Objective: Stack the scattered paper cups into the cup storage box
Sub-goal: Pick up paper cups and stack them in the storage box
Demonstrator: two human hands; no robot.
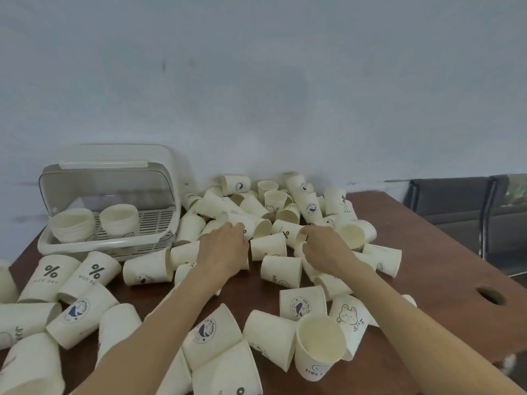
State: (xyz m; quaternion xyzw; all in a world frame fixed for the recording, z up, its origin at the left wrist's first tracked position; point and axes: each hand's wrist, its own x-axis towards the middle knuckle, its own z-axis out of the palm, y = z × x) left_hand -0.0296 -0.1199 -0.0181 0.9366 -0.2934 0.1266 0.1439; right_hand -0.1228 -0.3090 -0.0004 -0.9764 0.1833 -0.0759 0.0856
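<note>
Several cream paper cups with printed logos lie scattered over a dark wooden table [427,252], most on their sides. My left hand [225,249] reaches into the middle of the pile and its fingers curl round a lying cup [242,223]. My right hand [322,246] curls round the rim end of another lying cup [288,232] marked with a percent sign. The white cup storage box [108,243] stands at the back left with its clear lid [105,183] raised. Inside it sit two stacks of cups [74,228].
A grey wall runs behind the table. Dark grey seats [462,206] stand beyond the table's right edge. A round cable hole [491,295] is cut in the table near the right side. An upright open cup [319,346] stands near the front edge.
</note>
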